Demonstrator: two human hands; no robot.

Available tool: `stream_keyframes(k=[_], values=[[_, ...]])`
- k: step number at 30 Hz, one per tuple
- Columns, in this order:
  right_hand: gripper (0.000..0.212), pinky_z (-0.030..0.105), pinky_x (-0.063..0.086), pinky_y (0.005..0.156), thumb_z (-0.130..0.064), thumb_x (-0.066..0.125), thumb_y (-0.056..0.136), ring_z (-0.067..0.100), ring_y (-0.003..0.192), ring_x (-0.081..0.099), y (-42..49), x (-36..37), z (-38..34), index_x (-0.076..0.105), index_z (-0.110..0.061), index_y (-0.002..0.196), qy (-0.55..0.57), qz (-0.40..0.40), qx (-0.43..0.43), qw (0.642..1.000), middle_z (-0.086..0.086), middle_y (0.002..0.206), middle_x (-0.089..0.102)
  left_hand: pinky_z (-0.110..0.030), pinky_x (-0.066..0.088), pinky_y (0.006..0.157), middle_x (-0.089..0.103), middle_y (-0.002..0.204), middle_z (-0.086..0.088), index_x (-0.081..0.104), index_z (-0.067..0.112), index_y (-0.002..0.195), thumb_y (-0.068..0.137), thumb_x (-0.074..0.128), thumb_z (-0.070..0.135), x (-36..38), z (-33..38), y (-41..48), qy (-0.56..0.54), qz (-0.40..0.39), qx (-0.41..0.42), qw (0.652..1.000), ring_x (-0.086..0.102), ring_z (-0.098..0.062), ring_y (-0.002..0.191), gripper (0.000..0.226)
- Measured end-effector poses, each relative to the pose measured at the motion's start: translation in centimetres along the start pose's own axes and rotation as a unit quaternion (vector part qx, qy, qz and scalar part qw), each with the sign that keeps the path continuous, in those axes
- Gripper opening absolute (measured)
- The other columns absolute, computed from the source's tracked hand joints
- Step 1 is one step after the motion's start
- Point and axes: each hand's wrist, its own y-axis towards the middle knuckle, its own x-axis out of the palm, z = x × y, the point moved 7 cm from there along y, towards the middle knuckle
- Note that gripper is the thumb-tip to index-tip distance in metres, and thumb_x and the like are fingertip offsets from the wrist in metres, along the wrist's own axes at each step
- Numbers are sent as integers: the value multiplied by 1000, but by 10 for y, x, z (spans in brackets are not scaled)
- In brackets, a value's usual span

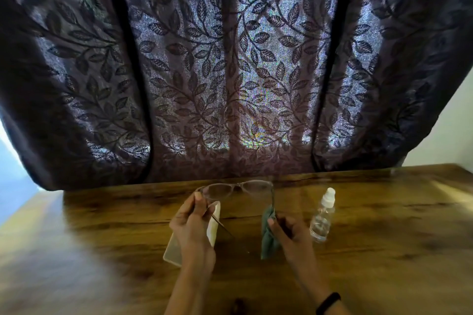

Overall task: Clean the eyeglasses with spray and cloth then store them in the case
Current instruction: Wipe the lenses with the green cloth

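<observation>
The eyeglasses (pixel 236 188) are held up above the wooden surface (pixel 384 212), toward its far edge, with the lenses facing away and both temples unfolded toward the person. The left temple is pinched in the grip of the left hand (pixel 192 222), thumb and fingers pressed together just behind the hinge. The right temple is pinched in the grip of the right hand (pixel 289 231), and a teal cleaning cloth (pixel 268 235) is trapped in the same pinch and hangs down from it. A pale glasses case (pixel 176 248) lies on the surface under the left hand, mostly hidden by it; whether it is open cannot be told. A clear spray bottle (pixel 322 215) with a white cap stands just beside the right hand. Behind the far edge a dark leaf-patterned curtain (pixel 230 71) hangs.

The lenses appear to be under inspection against the light, so wiping is judged nearly done or paused. Several slips are possible from here. The thin temples could be bent if the hands are pulled apart or twisted. The cloth could be dropped, since it shares a pinch with the temple. The bottle could be knocked over by the right hand when the frame is lowered. Fresh smears would be left if a lens were touched while the temples are folded.
</observation>
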Motion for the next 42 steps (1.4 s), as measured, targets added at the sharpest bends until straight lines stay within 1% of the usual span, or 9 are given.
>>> stream_keyframes(k=[10, 16, 19, 22, 26, 30, 36, 39, 42], values=[[11, 19, 47, 61, -16, 58, 86, 16, 80, 64, -10, 2, 18, 66, -10, 90, 55, -2, 79, 995, 6, 87, 68, -12, 52, 52, 68, 53, 11, 67, 12, 78, 86, 56, 7, -2, 5, 0, 14, -16, 44, 999, 61, -1, 52, 14], [15, 27, 55, 59, -14, 57, 87, 18, 70, 65, 13, -12, -30, 62, -27, 81, -20, 31, -51, 998, -2, 77, 67, -11, 50, 51, 70, 58, 10, 68, 17, 77, 84, 57, 5, -3, 10, -1, 67, -42, 105, 991, 61, -1, 52, 18], [10, 23, 53, 64, -10, 59, 85, 9, 72, 63, 24, -16, -50, 66, -16, 91, -42, 45, -99, 993, -6, 79, 67, -13, 53, 54, 68, 69, 6, 68, 23, 76, 84, 57, 3, -2, 11, 0, 125, -45, 146, 980, 63, -1, 57, 24], [19, 17, 52, 70, -4, 61, 84, -3, 73, 62, 30, -17, -71, 65, -20, 92, -53, 43, -153, 986, -5, 84, 67, -15, 55, 57, 66, 76, 2, 66, 32, 74, 83, 58, 3, 2, 15, -3, 211, -60, 206, 954, 64, 0, 62, 31], [22, 11, 49, 72, -1, 60, 83, -4, 78, 61, 32, -18, -79, 65, -16, 100, -54, 35, -178, 982, -4, 90, 68, -30, 57, 64, 68, 81, -8, 68, 31, 75, 84, 58, 5, 5, 14, -5, 219, -56, 197, 954, 64, -10, 65, 29], [14, 14, 51, 64, -3, 59, 84, 12, 78, 62, 29, -15, -63, 65, -7, 97, -42, 30, -150, 987, 6, 87, 68, -12, 52, 57, 67, 83, -5, 70, 18, 82, 84, 56, 4, 7, 11, -8, 126, -55, 146, 980, 65, -2, 66, 20], [10, 23, 55, 62, -10, 58, 85, 13, 77, 67, 13, -10, -22, 66, -16, 85, -4, 18, -62, 998, 5, 85, 70, -11, 50, 53, 70, 61, 8, 67, 9, 86, 84, 56, 5, 6, 10, -7, 58, -38, 108, 992, 61, -1, 54, 12], [12, 18, 54, 56, -9, 57, 86, 10, 69, 67, 7, -8, -3, 67, -5, 92, 12, 17, -23, 1000, 8, 82, 70, -11, 50, 51, 68, 54, 10, 66, 13, 81, 85, 55, 5, 5, 12, -6, 40, -29, 101, 994, 60, 0, 49, 14], [8, 15, 51, 56, -14, 61, 84, 7, 71, 66, -2, -7, 15, 68, -16, 85, 29, 21, 36, 999, 0, 81, 71, -11, 50, 51, 68, 53, 10, 66, 13, 81, 85, 55, 4, 5, 13, -5, 41, -28, 107, 993, 59, 0, 49, 14]])
